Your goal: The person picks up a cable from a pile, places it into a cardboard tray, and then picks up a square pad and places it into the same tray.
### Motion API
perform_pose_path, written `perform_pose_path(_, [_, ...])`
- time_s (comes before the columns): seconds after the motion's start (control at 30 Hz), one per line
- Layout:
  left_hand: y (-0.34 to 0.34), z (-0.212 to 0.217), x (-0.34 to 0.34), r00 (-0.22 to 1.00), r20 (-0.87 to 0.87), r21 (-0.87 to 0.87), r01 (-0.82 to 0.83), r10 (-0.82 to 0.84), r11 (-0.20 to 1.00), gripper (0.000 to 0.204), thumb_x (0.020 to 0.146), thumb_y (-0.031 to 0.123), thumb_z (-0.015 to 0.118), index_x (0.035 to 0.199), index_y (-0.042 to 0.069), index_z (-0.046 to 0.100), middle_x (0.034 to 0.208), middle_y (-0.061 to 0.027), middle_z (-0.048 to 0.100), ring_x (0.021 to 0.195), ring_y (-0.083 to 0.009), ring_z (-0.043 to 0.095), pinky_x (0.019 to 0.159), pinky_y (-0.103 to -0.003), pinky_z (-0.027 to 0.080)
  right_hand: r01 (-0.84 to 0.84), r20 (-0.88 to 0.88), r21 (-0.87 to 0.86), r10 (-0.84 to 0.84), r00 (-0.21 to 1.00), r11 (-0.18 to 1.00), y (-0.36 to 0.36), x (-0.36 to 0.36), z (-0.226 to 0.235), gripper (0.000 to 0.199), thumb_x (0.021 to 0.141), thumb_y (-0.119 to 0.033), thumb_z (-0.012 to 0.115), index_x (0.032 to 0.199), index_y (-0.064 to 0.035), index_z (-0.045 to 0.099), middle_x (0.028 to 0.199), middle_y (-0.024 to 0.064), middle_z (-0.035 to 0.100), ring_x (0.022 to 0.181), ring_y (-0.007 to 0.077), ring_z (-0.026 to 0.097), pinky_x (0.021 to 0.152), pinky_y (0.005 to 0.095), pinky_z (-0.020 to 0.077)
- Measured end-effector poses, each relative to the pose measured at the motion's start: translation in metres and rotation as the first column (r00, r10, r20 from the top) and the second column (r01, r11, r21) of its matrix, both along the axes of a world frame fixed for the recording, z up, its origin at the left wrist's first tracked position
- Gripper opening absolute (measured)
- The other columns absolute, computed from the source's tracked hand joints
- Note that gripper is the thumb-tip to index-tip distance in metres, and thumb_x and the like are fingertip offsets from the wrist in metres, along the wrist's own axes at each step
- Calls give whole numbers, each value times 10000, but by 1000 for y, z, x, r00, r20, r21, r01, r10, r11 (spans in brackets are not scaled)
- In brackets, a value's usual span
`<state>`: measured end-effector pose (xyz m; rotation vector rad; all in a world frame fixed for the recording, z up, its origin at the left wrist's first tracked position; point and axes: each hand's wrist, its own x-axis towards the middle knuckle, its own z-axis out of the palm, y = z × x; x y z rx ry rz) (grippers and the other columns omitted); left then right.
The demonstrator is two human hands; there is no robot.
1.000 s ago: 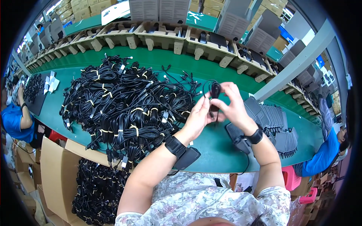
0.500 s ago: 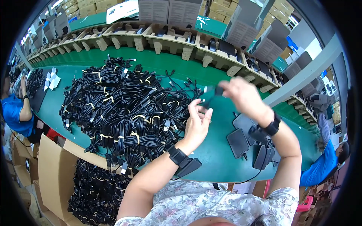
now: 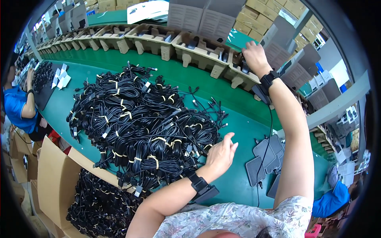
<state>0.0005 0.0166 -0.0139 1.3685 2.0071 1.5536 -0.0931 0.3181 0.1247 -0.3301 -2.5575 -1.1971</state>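
My right hand (image 3: pixel 254 57) reaches out over a brown moulded pulp tray (image 3: pixel 242 75) at the far right of the row. Its fingers bend down behind the hand, so whether they grip anything is hidden. A small black piece (image 3: pixel 243 66) shows in the tray just below that hand. My left hand (image 3: pixel 222 154) hovers at the right edge of a big heap of black cables (image 3: pixel 131 115), its fingers loosely bent, thumb apart, nothing seen in them. Many of the cables are coiled and tied with pale bands.
Dark grey rounded flat pads (image 3: pixel 256 170) lie right of my left hand. A thin cable (image 3: pixel 271 123) hangs from my right wrist strap. An open carton (image 3: pixel 53 178) with more cables stands lower left. A grey post (image 3: pixel 333 107) slants at right. A co-worker (image 3: pixel 20 103) sits far left.
My right hand has moved from beside the left hand, where it held a blurred black thing, up and away to the tray. My left hand has shifted slightly lower right, and the view has turned.
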Motion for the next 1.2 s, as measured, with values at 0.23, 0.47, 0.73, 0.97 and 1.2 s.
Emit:
perform_pose_path(0.23, [0, -1, -3, 999, -43, 21, 8, -7, 1000, 331, 897, 137, 556, 1174, 17, 419, 744, -96, 594, 638, -288, 605, 569, -397, 483, -87, 181, 143, 60, 982, 986, 16, -41, -17, 109, 722, -125, 572, 690, -138, 676, 845, 39, 588, 913, 214, 544, 743, 320, 422])
perform_pose_path(0.47, [2, -1, -4, 997, -73, 63, 2, 3, 998, 330, 885, 123, 568, 1167, 15, 433, 739, -96, 588, 652, -279, 602, 583, -389, 483, 155, 149, -28, -149, 977, 987, 23, -46, -43, 113, 756, -140, 567, 730, -133, 676, 835, 35, 626, 913, 230, 582, 749, 340, 454])
perform_pose_path(0.73, [4, -2, -2, 997, -79, 44, 9, -5, 999, 338, 878, 110, 567, 1171, 21, 424, 744, -99, 584, 652, -283, 601, 588, -398, 483, 235, -249, -258, -300, 921, 937, 30, -44, -70, 217, 875, -194, 503, 970, -63, 647, 902, 142, 648, 896, 317, 609, 780, 391, 483])
perform_pose_path(0.97, [5, -7, -4, 996, -90, 22, 22, -20, 1000, 344, 871, 75, 545, 1182, 18, 409, 762, -102, 584, 666, -290, 604, 593, -405, 485, -59, -282, -633, -159, 946, 772, 35, -4, -86, 248, 884, -175, 515, 1073, -29, 578, 962, 176, 638, 928, 396, 601, 802, 431, 484])
perform_pose_path(1.2, [4, -10, -5, 995, -85, -11, 45, -45, 999, 342, 868, 51, 519, 1189, 17, 404, 777, -101, 583, 672, -294, 604, 595, -407, 485, -5, -168, -713, -164, 972, 701, 22, 24, -54, 173, 799, -120, 578, 906, -8, 655, 933, 140, 652, 978, 364, 586, 801, 409, 487])
